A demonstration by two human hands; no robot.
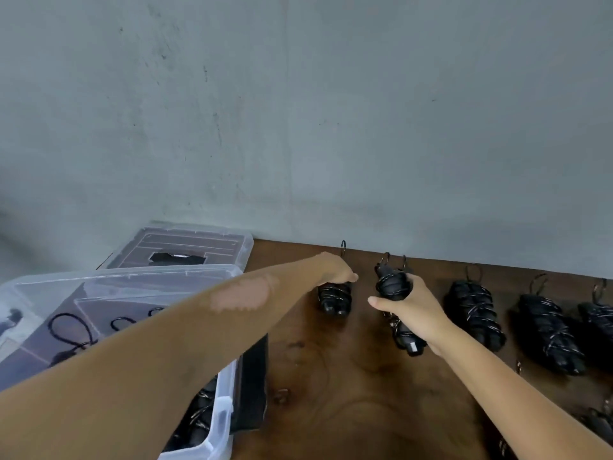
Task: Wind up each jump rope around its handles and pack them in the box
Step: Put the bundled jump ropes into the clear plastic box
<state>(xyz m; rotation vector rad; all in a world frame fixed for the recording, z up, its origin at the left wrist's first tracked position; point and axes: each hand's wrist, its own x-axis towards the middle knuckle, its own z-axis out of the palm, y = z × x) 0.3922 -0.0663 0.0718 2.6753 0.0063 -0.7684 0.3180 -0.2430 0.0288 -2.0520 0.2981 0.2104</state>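
A black wound jump rope bundle (394, 287) sits gripped in the right hand (411, 305) above the brown wooden table (348, 376); the left hand (335, 270) curls onto another wound bundle (333, 298) near the clear plastic box (219, 410).

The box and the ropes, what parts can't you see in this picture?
- Box: head view, the left arm covers most of its inside, so the rope count is hidden.
- Rope under the left hand: the hand hides its top and the grip.
- Rope at far right: cut off by the edge.
- Bottom-right bundle: dark, cut off.
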